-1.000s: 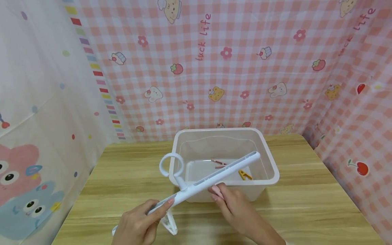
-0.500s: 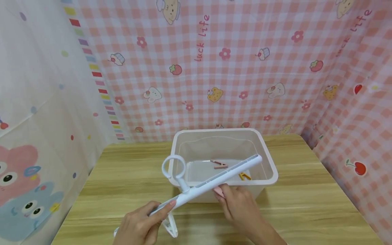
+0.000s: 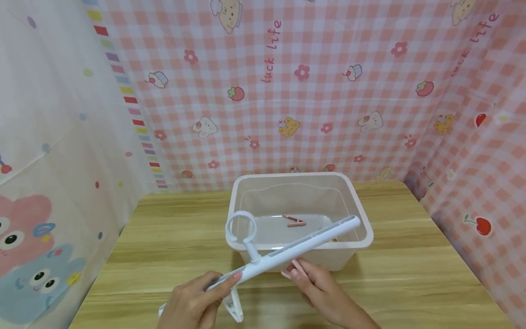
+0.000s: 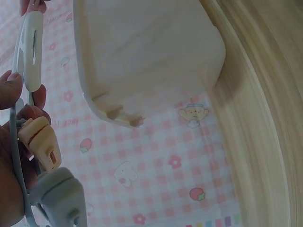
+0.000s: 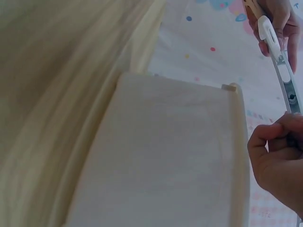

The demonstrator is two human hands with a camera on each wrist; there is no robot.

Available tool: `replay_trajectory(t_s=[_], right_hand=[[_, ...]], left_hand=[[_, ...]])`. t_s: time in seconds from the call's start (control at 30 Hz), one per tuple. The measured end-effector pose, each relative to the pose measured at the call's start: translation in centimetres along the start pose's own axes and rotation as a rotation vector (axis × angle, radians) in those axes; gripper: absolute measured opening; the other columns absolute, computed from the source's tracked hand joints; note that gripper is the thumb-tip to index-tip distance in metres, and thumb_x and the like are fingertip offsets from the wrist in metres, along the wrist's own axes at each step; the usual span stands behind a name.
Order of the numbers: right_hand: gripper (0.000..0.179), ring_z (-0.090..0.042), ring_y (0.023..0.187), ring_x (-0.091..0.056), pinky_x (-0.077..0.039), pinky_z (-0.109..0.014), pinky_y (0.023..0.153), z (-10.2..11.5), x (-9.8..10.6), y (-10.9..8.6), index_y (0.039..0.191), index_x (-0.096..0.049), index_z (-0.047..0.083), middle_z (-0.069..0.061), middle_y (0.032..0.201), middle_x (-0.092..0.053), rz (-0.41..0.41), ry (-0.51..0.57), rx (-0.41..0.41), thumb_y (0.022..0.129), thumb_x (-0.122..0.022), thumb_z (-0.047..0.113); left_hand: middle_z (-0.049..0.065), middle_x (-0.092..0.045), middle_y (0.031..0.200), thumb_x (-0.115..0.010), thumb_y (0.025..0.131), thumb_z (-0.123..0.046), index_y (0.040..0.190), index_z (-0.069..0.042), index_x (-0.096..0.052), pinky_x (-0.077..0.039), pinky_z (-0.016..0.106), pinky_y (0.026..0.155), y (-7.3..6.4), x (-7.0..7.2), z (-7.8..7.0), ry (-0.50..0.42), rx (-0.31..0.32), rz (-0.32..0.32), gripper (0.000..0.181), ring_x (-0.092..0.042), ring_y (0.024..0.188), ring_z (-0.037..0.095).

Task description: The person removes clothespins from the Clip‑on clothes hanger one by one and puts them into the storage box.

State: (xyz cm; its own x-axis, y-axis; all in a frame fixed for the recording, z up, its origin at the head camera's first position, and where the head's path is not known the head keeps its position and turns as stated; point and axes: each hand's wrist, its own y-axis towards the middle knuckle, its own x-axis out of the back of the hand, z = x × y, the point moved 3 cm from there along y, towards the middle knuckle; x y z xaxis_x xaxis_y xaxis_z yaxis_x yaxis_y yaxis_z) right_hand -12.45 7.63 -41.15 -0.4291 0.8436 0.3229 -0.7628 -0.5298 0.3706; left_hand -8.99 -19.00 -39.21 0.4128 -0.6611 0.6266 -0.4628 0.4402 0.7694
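Note:
My left hand [image 3: 193, 299] grips a pale blue-white bar hanger [image 3: 300, 246] near its lower end; the bar slants up to the right across the bin's front. Its open ring hook [image 3: 241, 214] stands up from the bar. A white clip [image 3: 234, 307] hangs beneath the bar by my left fingers. In the left wrist view a beige clip [image 4: 45, 144] and a grey clip [image 4: 61, 196] also sit along the bar. My right hand [image 3: 322, 288] pinches a pink clothespin [image 3: 299, 267] just under the bar's middle; its jaw end is partly hidden by my fingers.
Behind the hanger stands a white plastic bin [image 3: 363, 228] on the wood-grain table [image 3: 411, 256]. A pink-brown clothespin [image 3: 297, 224] lies in it, and a yellow clip [image 3: 335, 239] shows partly behind the bar. Patterned cloth [image 3: 263, 105] hangs behind and at both sides.
The hanger has shifted slightly right and down with my left hand, covering most of the yellow clip. My right hand has dropped a little and turned, showing more of the pink clothespin.

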Motion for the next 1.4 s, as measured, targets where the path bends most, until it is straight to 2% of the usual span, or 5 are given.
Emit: replay_trajectory(t_s=[0.27,0.67,1.1,1.27,1.4], right_hand=[[0.040,-0.032,0.044,-0.024,-0.026,-0.027,0.037,-0.9,-0.5,-0.2,0.116,-0.046,-0.028,-0.030,0.058,-0.029,0.104,0.443,-0.082,0.111,-0.031,0.009],[0.036,-0.031,0.044,-0.027,-0.031,-0.027,0.036,-2.2,-0.3,-1.4,0.117,-0.047,-0.030,-0.027,0.061,-0.033,0.042,0.400,-0.043,0.108,-0.033,0.001],[0.008,0.011,0.069,-0.043,-0.041,-0.009,0.059,-2.3,0.4,-2.2,0.103,-0.065,0.015,0.011,0.076,-0.059,-0.308,-0.588,0.171,0.099,-0.062,0.008],[0.034,0.007,0.058,-0.039,-0.034,-0.013,0.050,-2.4,0.4,-2.2,0.096,-0.062,0.014,0.013,0.064,-0.051,-0.423,-0.908,0.232,0.109,-0.041,0.036],[0.048,-0.002,0.048,-0.037,-0.030,-0.019,0.046,-2.4,0.4,-2.1,0.093,-0.059,0.013,0.011,0.055,-0.047,-0.462,-1.042,0.236,0.110,-0.026,0.044]], left_hand=[[-0.005,-0.067,0.083,-0.041,0.109,-0.032,0.128,-0.017,-0.072,-0.030,0.001,0.055,0.0,-0.7,0.3,-0.044,-0.004,0.048,0.039,-0.037,0.062,-0.007],[-0.008,-0.066,0.081,-0.078,0.080,-0.007,0.132,-0.017,-0.069,-0.023,-0.001,0.055,-0.5,-2.1,0.7,-0.097,0.013,0.129,0.054,-0.028,0.063,-0.013],[-0.008,-0.061,0.081,-0.072,0.091,-0.020,0.131,-0.023,-0.071,-0.026,0.002,0.056,-0.6,-2.7,0.4,-0.033,0.008,0.099,0.040,-0.033,0.062,-0.009],[-0.008,-0.059,0.079,-0.037,0.109,-0.039,0.131,-0.023,-0.070,-0.023,0.001,0.055,-0.6,-2.9,0.2,-0.040,0.013,0.088,0.043,-0.028,0.062,-0.010],[-0.009,-0.058,0.079,-0.047,0.108,-0.035,0.132,-0.024,-0.070,-0.022,0.001,0.055,-0.6,-2.9,0.2,-0.033,0.019,0.094,0.035,-0.026,0.062,-0.010]])
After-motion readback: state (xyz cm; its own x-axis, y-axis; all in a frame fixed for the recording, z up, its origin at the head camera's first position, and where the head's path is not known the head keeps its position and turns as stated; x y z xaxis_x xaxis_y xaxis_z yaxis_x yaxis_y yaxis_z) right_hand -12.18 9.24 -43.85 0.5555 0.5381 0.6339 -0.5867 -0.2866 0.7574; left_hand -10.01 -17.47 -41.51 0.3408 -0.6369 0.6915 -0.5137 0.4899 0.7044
